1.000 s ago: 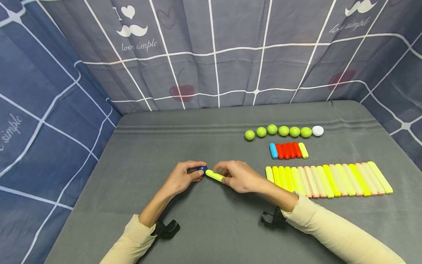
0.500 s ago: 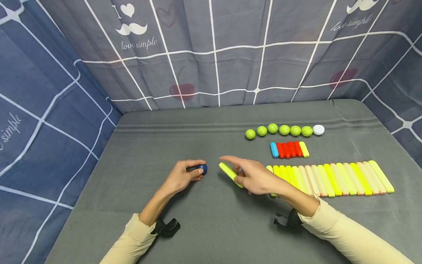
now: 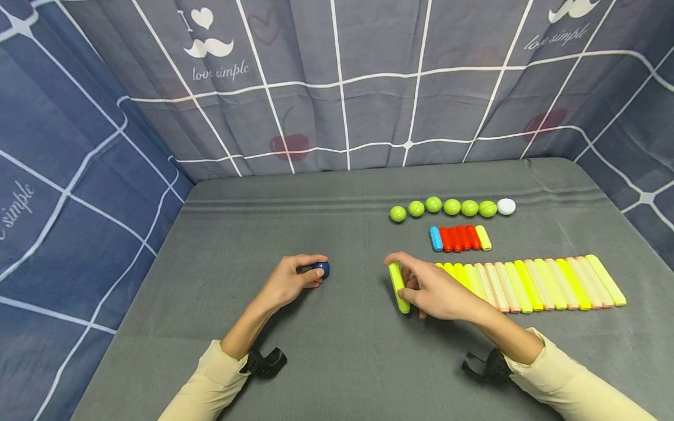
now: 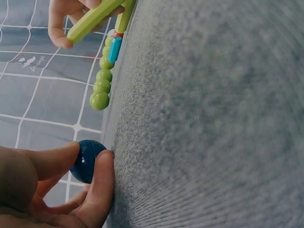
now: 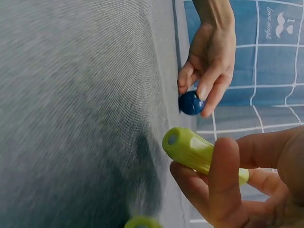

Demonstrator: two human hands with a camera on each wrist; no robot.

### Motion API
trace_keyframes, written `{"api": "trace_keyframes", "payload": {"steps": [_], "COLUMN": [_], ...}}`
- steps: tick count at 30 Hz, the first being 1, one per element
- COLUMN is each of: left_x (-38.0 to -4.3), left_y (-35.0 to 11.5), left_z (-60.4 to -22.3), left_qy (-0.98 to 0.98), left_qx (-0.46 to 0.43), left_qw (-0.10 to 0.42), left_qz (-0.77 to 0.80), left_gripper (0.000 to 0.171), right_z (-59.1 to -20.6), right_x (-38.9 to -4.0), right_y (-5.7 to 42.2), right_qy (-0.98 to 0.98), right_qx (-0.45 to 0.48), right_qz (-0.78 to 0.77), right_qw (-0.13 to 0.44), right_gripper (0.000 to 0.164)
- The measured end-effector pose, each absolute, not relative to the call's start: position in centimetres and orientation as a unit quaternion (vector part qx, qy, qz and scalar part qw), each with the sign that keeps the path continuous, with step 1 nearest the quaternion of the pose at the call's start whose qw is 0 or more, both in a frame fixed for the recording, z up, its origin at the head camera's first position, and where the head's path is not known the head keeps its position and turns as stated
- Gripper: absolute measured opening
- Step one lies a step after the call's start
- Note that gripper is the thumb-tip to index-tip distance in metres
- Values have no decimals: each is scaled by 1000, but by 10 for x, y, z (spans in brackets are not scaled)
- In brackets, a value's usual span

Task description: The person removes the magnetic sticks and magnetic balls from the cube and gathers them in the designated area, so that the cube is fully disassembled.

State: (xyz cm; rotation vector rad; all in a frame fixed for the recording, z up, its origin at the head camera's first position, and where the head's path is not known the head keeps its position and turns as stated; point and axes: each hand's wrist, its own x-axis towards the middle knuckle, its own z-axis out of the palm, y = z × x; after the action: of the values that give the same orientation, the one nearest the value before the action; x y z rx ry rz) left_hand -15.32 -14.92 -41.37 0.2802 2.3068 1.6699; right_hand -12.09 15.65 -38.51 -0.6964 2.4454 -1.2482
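A small dark blue ball [image 3: 323, 269] is pinched between the thumb and fingers of my left hand [image 3: 286, 283], low over the grey cloth. In the left wrist view a thin seam line shows on the glossy ball [image 4: 85, 161]. My right hand [image 3: 439, 290] holds a yellow-green rod [image 3: 398, 289] by its sides, at the left end of a row of rods. In the right wrist view, a grey disc shows in the end of this rod [image 5: 187, 149]. Ball and rod are well apart. My right hand hides the left end of the row.
Long rods [image 3: 532, 285] in yellow, lime and pale pink lie side by side at the right. Behind them lie short rods [image 3: 459, 238] in blue, red and lime. Several green balls [image 3: 451, 207] and one white ball [image 3: 506, 206] line up farther back. Grid-patterned curtains surround the table [image 3: 253, 222].
My right hand has drawn the yellow-green rod away from the blue ball, rightward toward the row, turning it nearly upright in view. My left hand and the ball have stayed in place.
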Motion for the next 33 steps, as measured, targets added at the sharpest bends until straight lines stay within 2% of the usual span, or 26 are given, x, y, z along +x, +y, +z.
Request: {"api": "trace_keyframes", "payload": {"steps": [6,11,24,33], "left_x": [-153,-153,-152,-152], "left_y": [-150,-151,-150,-150], "left_z": [-414,-415,-416,-416], "left_qy": [798,797,796,796], "left_qx": [92,98,97,96], "left_qw": [145,147,147,145], "left_qz": [578,577,579,579], "left_gripper": [34,34,33,33], "right_z": [-389,-395,-401,-403], "right_x": [-121,-124,-128,-128], "right_y": [167,171,177,180], "right_qy": [894,909,937,940], "right_qx": [-230,-222,-200,-213], "right_qz": [-378,-350,-286,-267], "right_qw": [75,46,29,27], "right_gripper": [46,45,50,47]}}
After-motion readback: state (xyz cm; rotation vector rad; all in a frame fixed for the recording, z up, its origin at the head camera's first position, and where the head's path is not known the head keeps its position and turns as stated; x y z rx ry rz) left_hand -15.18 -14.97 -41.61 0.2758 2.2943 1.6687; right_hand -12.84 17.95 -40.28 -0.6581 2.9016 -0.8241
